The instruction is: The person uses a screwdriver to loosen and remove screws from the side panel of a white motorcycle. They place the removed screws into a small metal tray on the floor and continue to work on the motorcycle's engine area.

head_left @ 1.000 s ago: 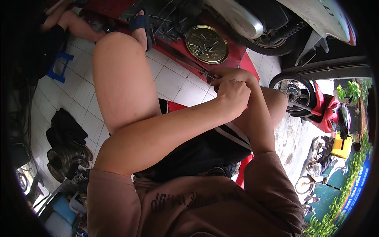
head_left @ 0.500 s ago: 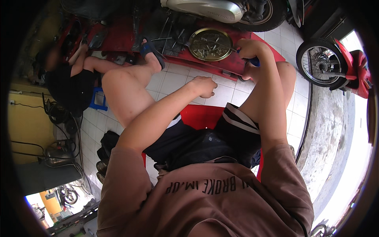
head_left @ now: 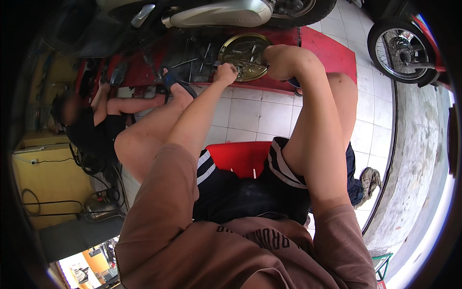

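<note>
A round, gold-rimmed metal tray (head_left: 245, 41) with small metal parts in it lies on the red platform. My right hand (head_left: 285, 62) is closed over the tray's right edge, around a thin metal rod-like tool (head_left: 252, 64) whose handle end is hidden. The rod points left across the tray. At the tray's left edge my left hand (head_left: 226, 73) has its fingers curled together near the rod's far end. Whether it pinches the rod or a small part cannot be made out.
Above the red platform (head_left: 327, 53) stands a motorcycle with a silver exhaust cover (head_left: 221, 13). Long metal tools (head_left: 206, 55) lie left of the tray. A person (head_left: 91, 118) sits at the left, hands on the platform. A red motorcycle's wheel (head_left: 397, 50) is at the right.
My left hand has reached forward and left, from above the floor tiles to the tray's left edge. My right hand stays at the tray's right side. The view has shifted.
</note>
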`<state>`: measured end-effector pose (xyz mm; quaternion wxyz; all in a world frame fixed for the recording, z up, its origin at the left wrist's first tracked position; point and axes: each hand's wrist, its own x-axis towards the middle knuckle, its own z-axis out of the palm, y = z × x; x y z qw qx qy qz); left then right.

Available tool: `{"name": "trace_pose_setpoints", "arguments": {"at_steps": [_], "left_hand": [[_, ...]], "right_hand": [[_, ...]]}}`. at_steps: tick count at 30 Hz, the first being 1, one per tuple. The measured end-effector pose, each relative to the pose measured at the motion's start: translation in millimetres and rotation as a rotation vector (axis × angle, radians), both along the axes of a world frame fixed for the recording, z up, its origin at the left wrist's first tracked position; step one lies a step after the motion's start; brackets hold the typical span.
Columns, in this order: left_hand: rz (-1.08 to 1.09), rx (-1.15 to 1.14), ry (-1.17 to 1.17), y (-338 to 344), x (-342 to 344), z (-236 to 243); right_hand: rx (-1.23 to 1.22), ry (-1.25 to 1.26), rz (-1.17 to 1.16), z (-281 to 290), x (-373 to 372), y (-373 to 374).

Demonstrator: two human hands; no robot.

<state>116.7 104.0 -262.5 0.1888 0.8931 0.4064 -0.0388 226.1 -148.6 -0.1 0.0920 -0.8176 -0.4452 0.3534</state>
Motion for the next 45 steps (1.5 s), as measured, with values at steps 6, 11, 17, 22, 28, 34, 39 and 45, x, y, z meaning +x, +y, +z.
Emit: {"name": "trace_pose_setpoints", "arguments": {"at_steps": [6, 11, 17, 22, 28, 34, 39, 45], "left_hand": [[-0.037, 0.131, 0.120, -25.3, 22.1, -13.3], [0.053, 0.098, 0.007, -35.8, 17.2, -26.7], [-0.016, 0.121, -0.141, -35.7, 19.3, -12.1], [-0.110, 0.141, -0.341, 39.8, 15.5, 41.4], [-0.351, 0.136, 0.025, 92.4, -15.0, 214.1], [-0.319, -0.401, -0.367, 57.5, -67.5, 327.4], [-0.254, -0.653, -0.822, 50.1, -101.1, 323.9], [-0.310, -0.585, -0.949, 35.9, -106.3, 338.4]], "right_hand": [[-0.011, -0.039, 0.006, -18.8, 15.9, 6.6], [-0.022, -0.057, 0.003, -17.1, 16.9, 3.8], [0.029, -0.018, -0.019, -29.6, 22.2, 1.9], [0.261, 0.001, -0.008, -21.2, 17.8, 0.2], [0.610, 0.097, -0.025, -30.4, 12.3, 9.9], [0.870, -0.083, 0.015, -24.8, -15.2, 18.9], [1.003, -0.026, 0.042, -20.0, -42.3, 27.0], [1.037, 0.054, 0.007, -21.0, -55.5, 33.1]]}}
